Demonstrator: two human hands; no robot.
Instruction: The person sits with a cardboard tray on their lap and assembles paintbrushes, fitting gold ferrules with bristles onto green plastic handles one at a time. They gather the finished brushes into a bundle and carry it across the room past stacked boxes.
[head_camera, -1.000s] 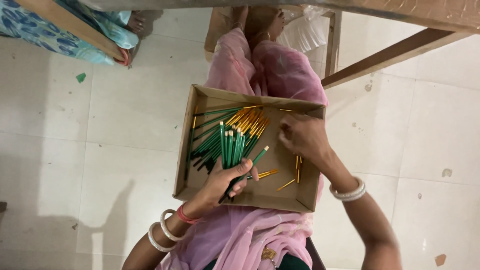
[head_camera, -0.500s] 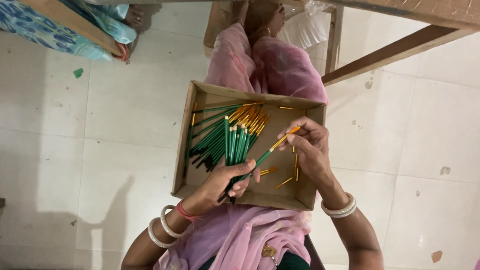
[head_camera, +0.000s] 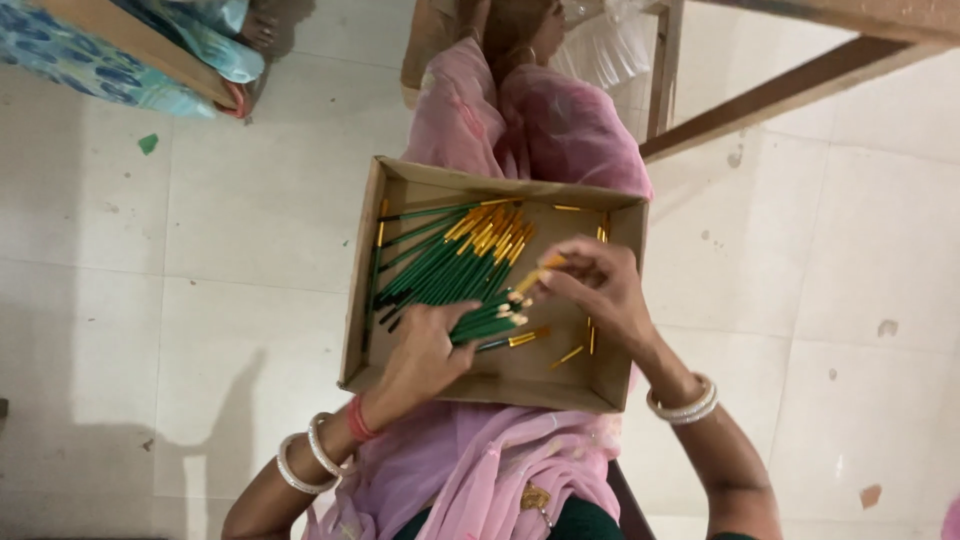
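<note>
Fingers of the left hand (head_camera: 425, 350) were wrapped around green sticks (head_camera: 485, 325); the right hand (head_camera: 590, 285) pinched a gold cap (head_camera: 550, 263) over the box (head_camera: 500, 380)

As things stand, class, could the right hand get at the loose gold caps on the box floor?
Probably yes. The right hand hovers inside the open box, with the gold caps lying just below it and nothing over them. Its fingers do pinch one pencil, which it might need to set down first.

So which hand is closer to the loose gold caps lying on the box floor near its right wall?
Right. The right hand hovers just above and beside the loose gold caps, pinching one small cap. The left hand sits farther left, gripping a bundle of green pencils.
</note>
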